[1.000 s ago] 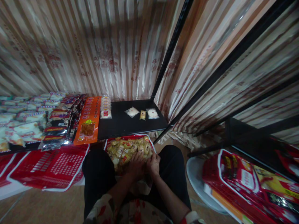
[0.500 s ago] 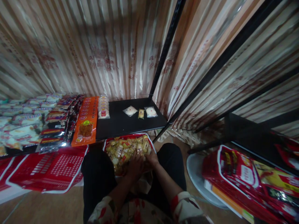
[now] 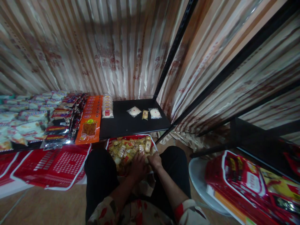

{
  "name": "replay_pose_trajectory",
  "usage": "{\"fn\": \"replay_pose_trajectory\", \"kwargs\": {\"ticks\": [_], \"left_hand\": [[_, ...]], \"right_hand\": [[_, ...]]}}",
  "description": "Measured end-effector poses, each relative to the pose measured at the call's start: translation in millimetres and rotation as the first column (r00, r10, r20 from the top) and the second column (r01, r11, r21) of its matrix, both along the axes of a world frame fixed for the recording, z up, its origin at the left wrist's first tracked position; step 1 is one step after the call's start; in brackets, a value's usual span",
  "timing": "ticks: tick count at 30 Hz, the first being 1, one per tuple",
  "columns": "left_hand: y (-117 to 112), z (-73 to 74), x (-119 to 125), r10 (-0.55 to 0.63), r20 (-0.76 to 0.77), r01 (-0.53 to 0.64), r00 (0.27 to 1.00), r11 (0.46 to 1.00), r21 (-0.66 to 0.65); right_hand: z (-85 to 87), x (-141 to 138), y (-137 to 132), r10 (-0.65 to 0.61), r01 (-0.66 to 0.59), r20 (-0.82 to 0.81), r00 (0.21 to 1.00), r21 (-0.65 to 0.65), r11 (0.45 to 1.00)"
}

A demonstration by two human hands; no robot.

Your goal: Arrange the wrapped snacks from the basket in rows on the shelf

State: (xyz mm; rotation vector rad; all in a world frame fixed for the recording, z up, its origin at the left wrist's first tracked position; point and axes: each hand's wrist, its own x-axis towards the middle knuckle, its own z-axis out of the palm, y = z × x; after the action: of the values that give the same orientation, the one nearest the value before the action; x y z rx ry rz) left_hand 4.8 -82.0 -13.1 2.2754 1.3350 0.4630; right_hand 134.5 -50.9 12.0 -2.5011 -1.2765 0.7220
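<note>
A red basket with a white rim [image 3: 107,144] sits between my knees, heaped with small yellow-wrapped snack packets [image 3: 128,149]. My left hand [image 3: 138,164] lies on the near side of the heap, its fingers stretched over the packets. Close beside it, at the basket's right side, is my right hand [image 3: 154,161], with fingers curled in; what they hold, if anything, is hidden. Beyond the basket, a black shelf [image 3: 119,123] bears one small yellow packet [image 3: 145,114] between two clear packets with white round contents, a left one [image 3: 134,111] and a right one [image 3: 155,113].
Left on the shelf lie an orange snack bag [image 3: 90,115], a stack of white packets [image 3: 107,107], dark packets [image 3: 58,125] and many white bags [image 3: 25,122]. A red basket [image 3: 61,162] stands below. Black posts [image 3: 174,50] rise behind; a filled basket [image 3: 226,162] is right.
The view has shifted slightly, so the scene sits a little further right. My right hand's fingers look more curled at the basket's side; my left hand remains on the packets.
</note>
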Motion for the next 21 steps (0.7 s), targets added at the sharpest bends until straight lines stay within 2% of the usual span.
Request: {"fn": "replay_pose_trajectory", "kwargs": {"ticks": [4, 10, 14, 16, 18, 19, 20, 21], "left_hand": [[-1, -0.9, -1, 0.034, 0.05, -0.033, 0.998, 0.999, -0.003], [-4, -9.5, -2, 0.056, 0.034, -0.054, 0.998, 0.998, -0.041], [-6, -14.5, -4, 0.022, 0.011, -0.021, 1.0, 0.996, -0.088], [-6, -16.0, -6, 0.015, 0.064, -0.008, 0.998, 0.994, -0.112], [-3, -15.3, -7, 0.097, 0.196, -0.066, 0.976, 0.985, -0.163], [0, -13.8, -7, 0.192, 0.286, -0.125, 0.939, 0.963, -0.237], [4, -11.6, -8, 0.309, 0.364, -0.184, 0.879, 0.923, -0.339], [8, -8.8, -9, 0.435, 0.414, -0.227, 0.799, 0.857, -0.462]], "right_hand": [[13.4, -1, -9, -0.016, 0.016, 0.011, 1.0, 0.003, 1.0], [26.5, -12, -27, -0.002, -0.003, 0.047, 0.999, 0.105, 0.994], [35.5, -17, -40, 0.045, -0.065, 0.1, 0.994, 0.21, 0.976], [41.0, -20, -43, 0.094, -0.129, 0.135, 0.986, 0.272, 0.954], [44.9, -25, -43, 0.189, -0.236, 0.176, 0.966, 0.306, 0.922], [45.6, -30, -41, 0.246, -0.298, 0.2, 0.949, 0.297, 0.907], [45.2, -35, -39, 0.299, -0.354, 0.223, 0.928, 0.273, 0.894], [43.8, -41, -37, 0.345, -0.401, 0.245, 0.906, 0.238, 0.885]]}}
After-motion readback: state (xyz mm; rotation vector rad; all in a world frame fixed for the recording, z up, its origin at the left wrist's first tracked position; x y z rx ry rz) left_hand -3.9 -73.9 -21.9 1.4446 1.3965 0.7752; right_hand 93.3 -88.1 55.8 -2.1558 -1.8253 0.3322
